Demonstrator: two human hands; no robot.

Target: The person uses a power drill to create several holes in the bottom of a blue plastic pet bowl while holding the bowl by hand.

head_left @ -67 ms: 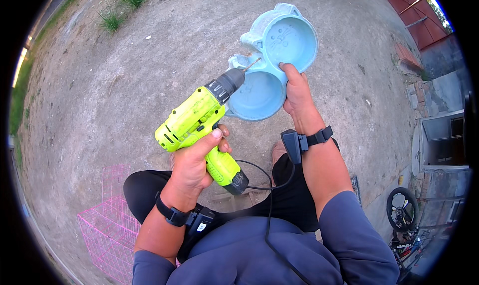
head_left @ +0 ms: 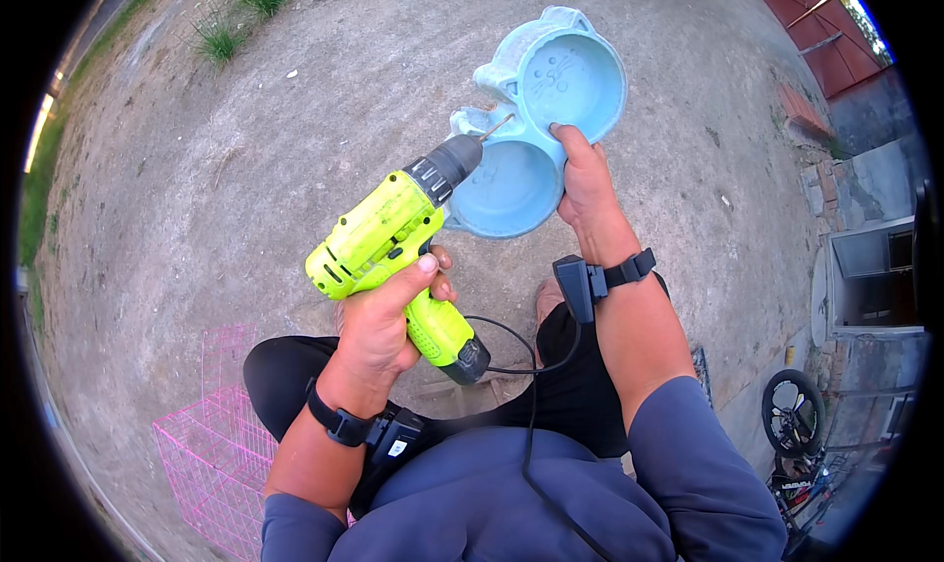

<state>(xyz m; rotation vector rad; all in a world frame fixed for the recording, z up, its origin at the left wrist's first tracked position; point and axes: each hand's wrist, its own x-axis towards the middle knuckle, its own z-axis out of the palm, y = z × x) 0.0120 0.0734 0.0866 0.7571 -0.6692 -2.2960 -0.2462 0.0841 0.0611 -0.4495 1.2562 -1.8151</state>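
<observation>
My left hand is wrapped round the handle of a lime-green cordless drill with a black chuck and a black battery base. Its thin bit points up and to the right, and the tip lies over the middle part of a light-blue double pet bowl. Whether the bit touches the plastic I cannot tell. My right hand grips the bowl by its right side where the two round dishes meet, thumb on top and the other fingers hidden below. The bowl is tilted with both hollows facing me.
A pink wire cage stands at the lower left. A black cable runs across my lap. On the right are a bicycle wheel and a white-framed window. Grass tufts grow from the concrete ground at the far left.
</observation>
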